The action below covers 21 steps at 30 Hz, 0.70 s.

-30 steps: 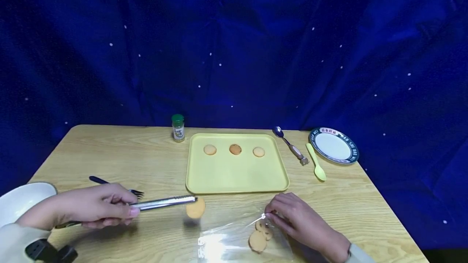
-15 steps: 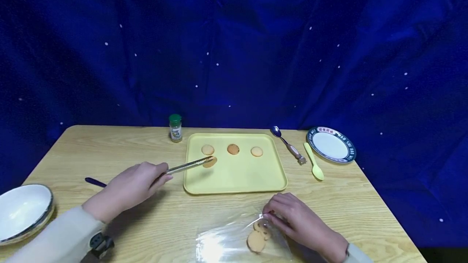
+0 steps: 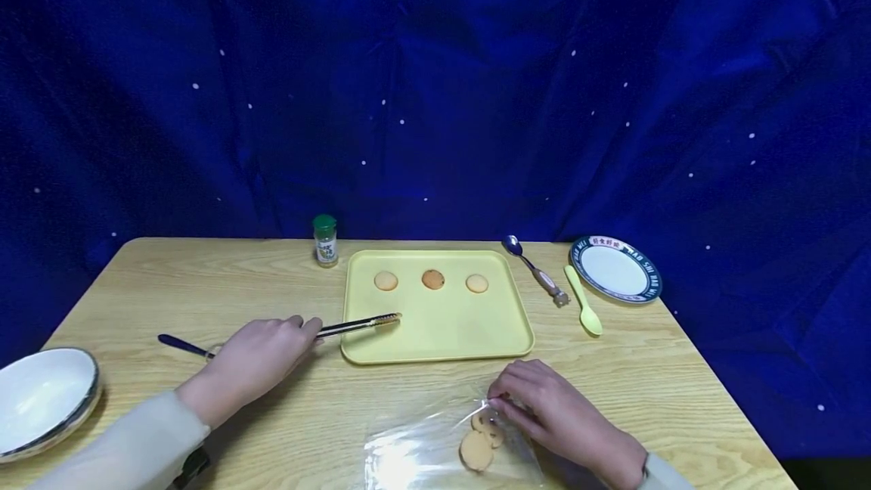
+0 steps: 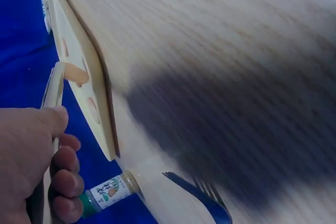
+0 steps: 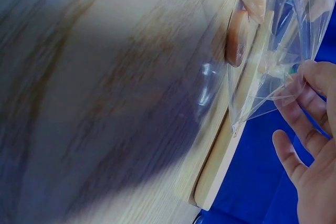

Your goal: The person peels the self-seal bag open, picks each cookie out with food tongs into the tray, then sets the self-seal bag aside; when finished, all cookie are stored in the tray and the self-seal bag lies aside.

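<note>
My left hand grips metal tongs, which reach over the left part of the yellow tray. At their tips is a round cookie, plain in the left wrist view but almost edge-on from above. Along the tray's far side lie a pale cookie, a browner cookie and another pale cookie. My right hand pinches the edge of a clear plastic bag. Inside the bag are a round cookie and pretzel-like cookies.
A green-capped seasoning jar stands left of the tray. Right of it lie a metal spoon, a yellow spoon and a patterned plate. A white bowl is at the left edge, and a fork lies partly under my left arm.
My left hand has carried the cookie in the tongs from in front of the tray to over it, then brought it slightly nearer me. My right hand stays at the bag.
</note>
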### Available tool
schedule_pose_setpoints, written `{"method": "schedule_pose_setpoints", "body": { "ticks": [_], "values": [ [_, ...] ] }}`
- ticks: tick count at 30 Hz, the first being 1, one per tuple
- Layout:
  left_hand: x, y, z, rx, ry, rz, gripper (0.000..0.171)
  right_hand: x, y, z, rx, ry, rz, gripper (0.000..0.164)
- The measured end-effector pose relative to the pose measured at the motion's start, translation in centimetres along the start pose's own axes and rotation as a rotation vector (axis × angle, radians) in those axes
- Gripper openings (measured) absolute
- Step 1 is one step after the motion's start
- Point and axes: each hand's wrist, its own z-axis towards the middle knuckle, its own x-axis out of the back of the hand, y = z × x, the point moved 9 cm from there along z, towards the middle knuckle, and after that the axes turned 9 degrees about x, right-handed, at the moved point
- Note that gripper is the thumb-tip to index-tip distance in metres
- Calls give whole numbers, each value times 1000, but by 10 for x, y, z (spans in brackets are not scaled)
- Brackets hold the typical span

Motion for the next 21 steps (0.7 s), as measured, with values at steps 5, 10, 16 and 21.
{"method": "schedule_pose_setpoints", "body": {
  "ticks": [5, 10, 16, 21],
  "values": [
    [-8, -2, -4, 26, -83, -61, 18, 0, 1, 0, -14, -11, -1, 4],
    [-13, -4, -6, 46, -129, -104, 21, -1, 2, 0, -35, -25, 4, 4],
    [-12, -13, -7, 94, -191, -244, 23, 0, 1, -1, -30, -20, 8, 4],
    [-5, -24, -14, 141, -302, -538, 23, -1, 0, -2, -20, -16, 15, 5]
  ]
}}
